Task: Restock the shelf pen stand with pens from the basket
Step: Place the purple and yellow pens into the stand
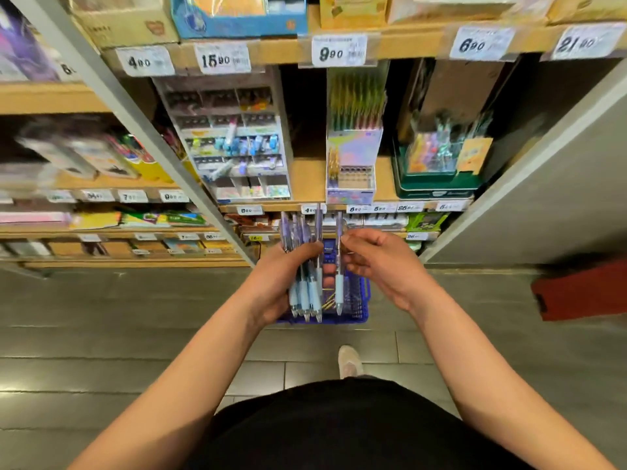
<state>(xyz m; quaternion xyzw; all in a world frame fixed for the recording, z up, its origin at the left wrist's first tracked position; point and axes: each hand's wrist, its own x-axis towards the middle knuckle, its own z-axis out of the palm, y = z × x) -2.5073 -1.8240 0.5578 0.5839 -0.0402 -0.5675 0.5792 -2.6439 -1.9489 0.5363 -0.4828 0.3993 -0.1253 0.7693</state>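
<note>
pens [307, 293]: lilac, tips down, over blue basket [360, 300] | pen stand [351, 154]: upright on shelf [305, 184]

Blue basket [359, 301] mostly hidden behind the left hand [281, 283], the right hand [383, 266] and their pens [307, 293], contents unclear, shelf goods [74, 157] far left of the hands blurred, red object [583, 290] to their right cut by the edge, boxes [237, 15] high above cropped.
</note>
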